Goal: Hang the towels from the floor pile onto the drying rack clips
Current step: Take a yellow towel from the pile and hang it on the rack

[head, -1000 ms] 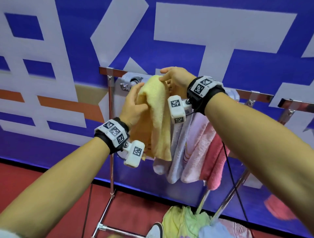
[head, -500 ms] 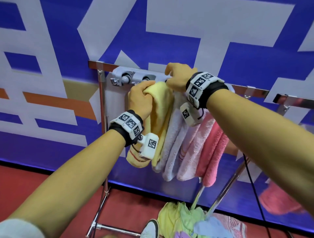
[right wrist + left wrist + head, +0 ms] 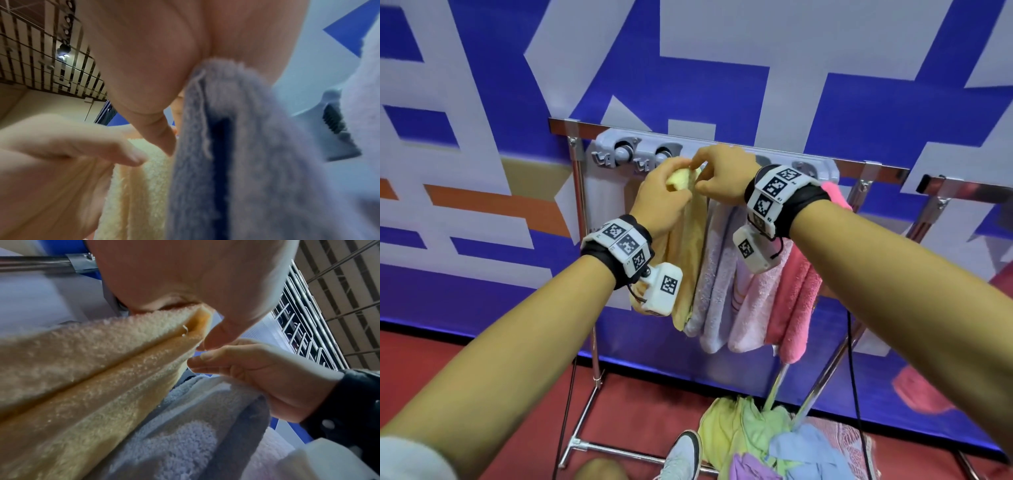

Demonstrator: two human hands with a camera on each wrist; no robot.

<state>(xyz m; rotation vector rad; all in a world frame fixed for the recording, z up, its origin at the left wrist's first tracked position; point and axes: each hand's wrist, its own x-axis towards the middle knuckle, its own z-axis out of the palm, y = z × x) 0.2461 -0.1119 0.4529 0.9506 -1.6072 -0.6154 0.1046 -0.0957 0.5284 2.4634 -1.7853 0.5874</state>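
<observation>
A yellow towel (image 3: 688,240) hangs folded below the grey clip strip (image 3: 606,150) on the rack's top bar. My left hand (image 3: 671,185) grips its bunched top just under the second clip. My right hand (image 3: 703,174) meets it from the right and pinches the same top edge between thumb and forefinger. In the left wrist view the yellow towel (image 3: 92,378) runs up to the right hand (image 3: 205,352) at its corner. In the right wrist view a lavender towel (image 3: 236,146) hangs in front of the palm, with the yellow towel (image 3: 139,178) left of it.
Lavender (image 3: 717,267), pale pink (image 3: 756,301) and pink (image 3: 798,291) towels hang from clips to the right. A pile of coloured towels (image 3: 756,435) lies on the red floor by the rack's legs (image 3: 595,342). A shoe (image 3: 681,455) stands beside it. A blue and white banner is behind the rack.
My left hand has lifted the yellow towel's top closer to the clip strip. My right hand has come down from the strip to the towel's top edge.
</observation>
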